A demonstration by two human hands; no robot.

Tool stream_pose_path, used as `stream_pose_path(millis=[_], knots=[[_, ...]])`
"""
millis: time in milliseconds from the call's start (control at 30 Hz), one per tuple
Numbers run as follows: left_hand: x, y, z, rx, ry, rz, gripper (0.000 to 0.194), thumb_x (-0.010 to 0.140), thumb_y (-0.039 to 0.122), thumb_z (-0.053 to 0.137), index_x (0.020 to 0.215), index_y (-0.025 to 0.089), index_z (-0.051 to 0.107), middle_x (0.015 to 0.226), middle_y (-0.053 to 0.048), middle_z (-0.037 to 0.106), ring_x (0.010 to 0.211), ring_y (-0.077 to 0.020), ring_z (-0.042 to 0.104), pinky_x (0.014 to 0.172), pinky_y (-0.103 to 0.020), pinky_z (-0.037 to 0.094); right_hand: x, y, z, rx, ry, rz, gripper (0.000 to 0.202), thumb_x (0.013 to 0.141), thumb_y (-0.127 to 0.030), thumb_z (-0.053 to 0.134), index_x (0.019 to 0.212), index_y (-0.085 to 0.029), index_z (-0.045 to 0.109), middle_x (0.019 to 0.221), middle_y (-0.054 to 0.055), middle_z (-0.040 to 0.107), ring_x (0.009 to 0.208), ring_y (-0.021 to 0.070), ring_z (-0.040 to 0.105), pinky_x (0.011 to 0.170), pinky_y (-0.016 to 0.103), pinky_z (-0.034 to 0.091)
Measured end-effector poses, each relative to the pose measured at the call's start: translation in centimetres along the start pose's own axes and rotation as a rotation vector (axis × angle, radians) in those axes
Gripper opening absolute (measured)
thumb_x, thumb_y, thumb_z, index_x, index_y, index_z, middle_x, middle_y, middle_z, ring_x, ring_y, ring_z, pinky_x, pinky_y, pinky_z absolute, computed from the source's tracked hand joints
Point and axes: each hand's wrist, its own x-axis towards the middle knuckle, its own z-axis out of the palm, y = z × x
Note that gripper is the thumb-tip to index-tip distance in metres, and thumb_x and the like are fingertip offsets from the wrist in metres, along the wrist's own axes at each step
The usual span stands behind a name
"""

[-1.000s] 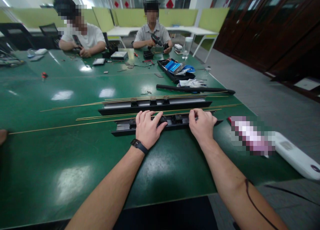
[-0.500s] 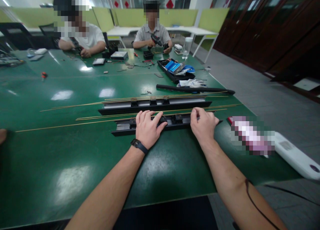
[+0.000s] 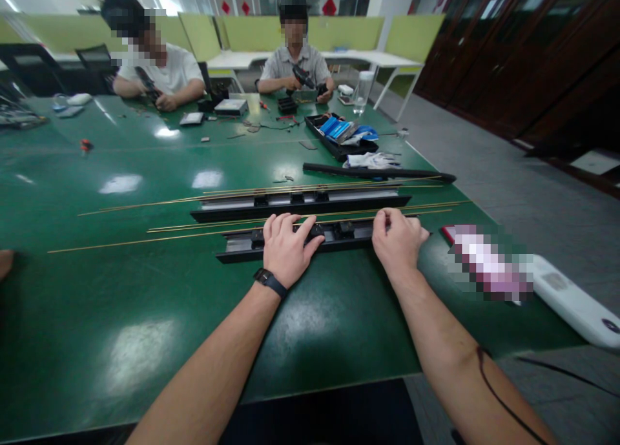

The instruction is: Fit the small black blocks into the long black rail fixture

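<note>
On the green table, a short black rail (image 3: 351,243) with a silvery inner channel and black blocks lies crosswise. My left hand (image 3: 287,250) rests over it with fingers spread, the thumb and index finger beside a black block (image 3: 314,230). At the rail's right end, my right hand (image 3: 398,243) is closed in a pinch on a thin brass-coloured rod (image 3: 135,243). This rod runs along the rail and sticks out far to the left. More thin rods (image 3: 194,226) lie just behind. The pinching fingertips are partly hidden.
Behind lies a second black rail (image 3: 300,209) with rods along it. Farther back are a black tube (image 3: 407,174), white gloves (image 3: 371,161) and a black tray (image 3: 339,151). A white elongated device (image 3: 571,300) sits at right. Two people work across the table.
The pinched rod has slid to the right, its left end now closer to the rail. My right hand has shifted slightly right. My left hand has stayed put.
</note>
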Motion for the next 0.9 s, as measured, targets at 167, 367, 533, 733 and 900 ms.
stream_pose_path(millis=[167,367,533,733,900], knots=[[0.08,0.06,-0.10,-0.005,-0.010,-0.002,0.046,0.100,0.055,0.057,0.139,0.032,0.068,0.131,-0.011,0.068,0.133,-0.0314,0.054,0.124,-0.055,0.030,-0.37,-0.60,0.18,0.040,-0.046,-0.101,0.033,0.103,-0.041,0.045,0.098,-0.024,0.073,0.090,0.006,0.074,0.092,0.0241,0.054,0.086,0.039,0.026],[0.01,0.04,-0.06,-0.003,-0.006,-0.002,0.046,0.100,0.055,0.057,0.138,0.031,0.068,0.130,-0.011,0.068,0.133,-0.0318,0.054,0.124,-0.055,0.030,0.06,-0.06,-0.26,-0.047,0.019,0.040,0.031,0.101,-0.037,0.044,0.092,-0.021,0.070,0.092,0.010,0.073,0.093,0.0263,0.052,0.080,0.038,0.024],[0.04,0.11,-0.10,-0.003,-0.010,-0.005,0.046,0.100,0.056,0.057,0.138,0.032,0.068,0.130,-0.011,0.068,0.133,-0.0314,0.053,0.124,-0.054,0.029,-0.06,-0.06,-0.14,-0.004,0.011,0.011,0.030,0.101,-0.037,0.045,0.100,-0.022,0.071,0.090,0.008,0.073,0.091,0.0247,0.053,0.083,0.039,0.026],[0.08,0.13,-0.15,0.003,-0.016,-0.003,0.047,0.100,0.056,0.057,0.139,0.031,0.068,0.130,-0.011,0.068,0.133,-0.0318,0.054,0.124,-0.055,0.030,-0.27,-0.42,0.06,0.024,-0.036,-0.063,0.031,0.102,-0.039,0.046,0.097,-0.022,0.072,0.088,0.006,0.074,0.092,0.0247,0.055,0.085,0.039,0.028],[0.00,0.02,0.00,0.003,-0.001,0.000,0.047,0.100,0.056,0.057,0.138,0.031,0.068,0.130,-0.011,0.068,0.133,-0.0318,0.054,0.124,-0.055,0.029,0.14,0.12,-0.24,-0.031,0.040,0.059,0.031,0.100,-0.038,0.046,0.092,-0.021,0.071,0.088,0.010,0.072,0.092,0.0270,0.053,0.082,0.039,0.027]])
